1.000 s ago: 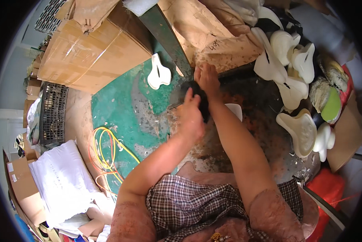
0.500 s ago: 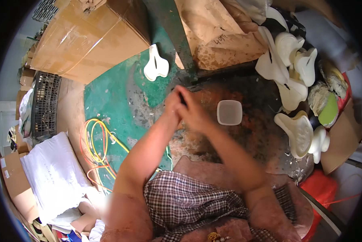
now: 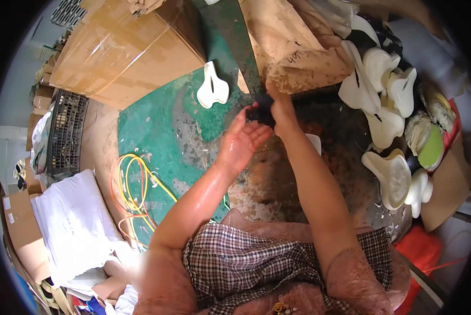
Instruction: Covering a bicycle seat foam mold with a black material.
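Both hands are now lifting farther out over the green bench: right hand (image 3: 281,109) is pinching a small black piece (image 3: 263,105), left hand (image 3: 241,144) is opening flat beneath it.

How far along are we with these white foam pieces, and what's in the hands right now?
Done: hard to tell; one white piece lies alone on the green floor. In hand: the right hand grips a small black object, and the left hand is open, palm up, just below it. Left: a heap of white pieces lies at the right.
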A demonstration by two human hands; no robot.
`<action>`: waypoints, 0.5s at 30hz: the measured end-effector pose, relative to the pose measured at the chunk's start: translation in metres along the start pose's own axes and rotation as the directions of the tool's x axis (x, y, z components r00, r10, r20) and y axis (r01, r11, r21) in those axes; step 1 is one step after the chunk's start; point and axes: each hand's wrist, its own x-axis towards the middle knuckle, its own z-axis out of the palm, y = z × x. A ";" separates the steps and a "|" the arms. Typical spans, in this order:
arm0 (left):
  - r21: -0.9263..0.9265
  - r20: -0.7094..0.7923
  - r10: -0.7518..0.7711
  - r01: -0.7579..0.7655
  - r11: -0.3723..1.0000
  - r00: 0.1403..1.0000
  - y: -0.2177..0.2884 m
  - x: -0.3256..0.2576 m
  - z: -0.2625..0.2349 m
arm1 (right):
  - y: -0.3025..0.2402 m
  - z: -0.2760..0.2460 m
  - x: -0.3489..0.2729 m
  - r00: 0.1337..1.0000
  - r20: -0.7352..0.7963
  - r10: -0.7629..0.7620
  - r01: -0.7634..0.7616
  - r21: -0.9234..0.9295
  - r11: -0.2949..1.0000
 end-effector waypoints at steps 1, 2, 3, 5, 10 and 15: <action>-0.004 -0.004 0.004 -0.004 1.000 1.000 -0.001 -0.001 -0.004 | -0.003 0.006 -0.016 0.999 0.046 0.009 -0.007 -0.036 0.999; -0.018 -0.114 0.030 -0.032 0.999 0.993 -0.004 0.001 -0.007 | 0.005 0.009 -0.030 0.979 0.201 -0.041 0.097 -0.275 0.956; -0.029 -0.201 0.031 -0.037 0.999 0.979 -0.013 0.009 -0.001 | 0.047 0.010 -0.034 0.810 0.262 -0.525 0.582 -0.470 0.664; 0.165 -0.189 0.032 0.000 0.986 0.981 -0.014 -0.006 -0.021 | 0.043 0.034 -0.061 0.618 0.485 -0.619 0.699 -0.699 0.150; 0.736 -0.211 -0.189 0.283 0.615 0.959 -0.010 -0.007 -0.005 | 0.021 0.020 -0.018 0.880 0.060 -0.470 0.327 -0.796 0.509; 0.889 0.130 -0.030 -0.103 0.446 0.991 -0.010 -0.006 0.018 | 0.005 -0.031 0.007 0.881 -0.020 -0.472 0.270 -0.798 0.538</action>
